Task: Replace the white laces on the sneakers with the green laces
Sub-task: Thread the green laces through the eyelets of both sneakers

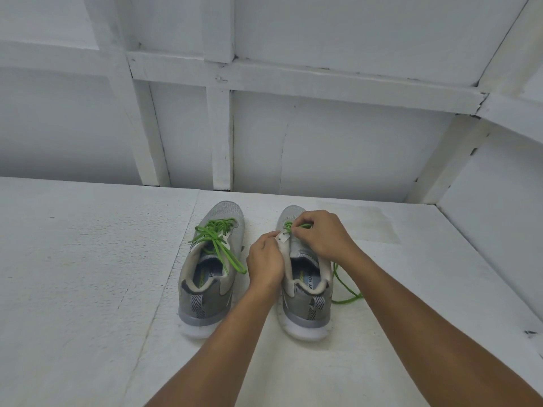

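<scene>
Two grey sneakers stand side by side on the white surface, toes pointing away from me. The left sneaker [210, 268] carries a green lace [216, 235] threaded through its eyelets, with loose ends falling over the opening. On the right sneaker [305, 292] my left hand [266, 259] grips the left eyelet flap. My right hand [321, 235] pinches a second green lace [342, 284] near the lowest eyelets. That lace's free end trails off the shoe's right side onto the surface. No white lace is visible.
The shoes sit on a white foam-like platform [88, 274]. White panelled walls with beams [220, 136] rise behind and to the right. A seam runs through the platform left of the shoes.
</scene>
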